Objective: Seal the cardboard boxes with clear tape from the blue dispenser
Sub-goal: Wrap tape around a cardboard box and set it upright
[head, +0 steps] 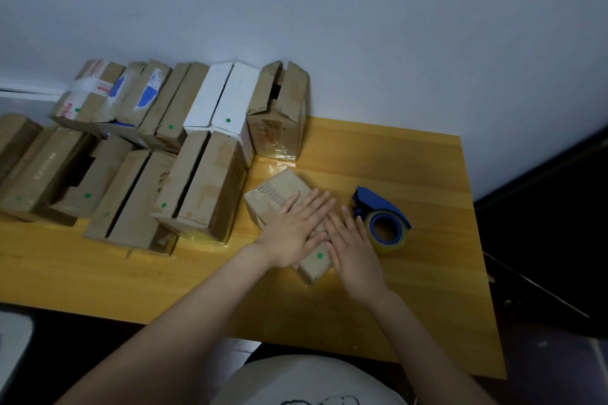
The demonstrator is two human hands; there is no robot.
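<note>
Cardboard box [279, 196], small and scuffed, lies on the yellow counter [411, 289] near the blue dispenser [381, 217], as seen from the head camera. The left hand [296, 227] and right hand [353, 240] rest flat on its top, touching each other, fingers [317, 204] straight and close together, pressing rather than gripping. The box looks light and fairly stiff, and its glossy old tape may let it slide on the smooth wood. One palm holding the flaps down seems the surest hold while the other hand takes the dispenser. More boxes [197, 187], several with gaping seams, crowd the counter's far left.
</note>
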